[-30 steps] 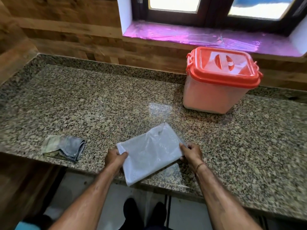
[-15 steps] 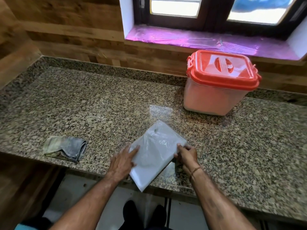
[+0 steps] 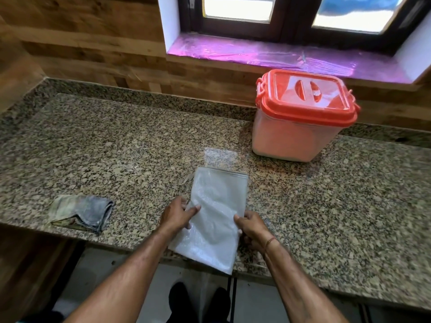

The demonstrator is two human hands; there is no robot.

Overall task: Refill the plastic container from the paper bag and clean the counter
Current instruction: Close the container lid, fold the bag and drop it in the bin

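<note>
- Where the wood-panelled wall meets it, the speckled granite bench runs the full width of the view; its near edge drops to the floor.
- Window set above the back of the bench, with a sill covered in shiny purple film.
- Plastic container: pale, translucent, upright at the back right of the bench below the sill. Orange lid is on it. Contents not readable through the wall.
- Bag: flat, whitish, lying on the bench at the near edge, long axis pointing away from the person; its near corner overhangs the edge. Looks limp and flat. Well apart from the container.
- Cloth: grey, crumpled, on the bench near the front edge, left of the bag and not touching it.
- Left hand: fingers laid over the bag's left edge, thumb on top, gripping that edge.
- Right hand: fingers curled at the bag's right edge, thumb on top, pinching it.
- Thin band on the right wrist.
- Dark shoes visible on the floor below the bench edge.
</note>
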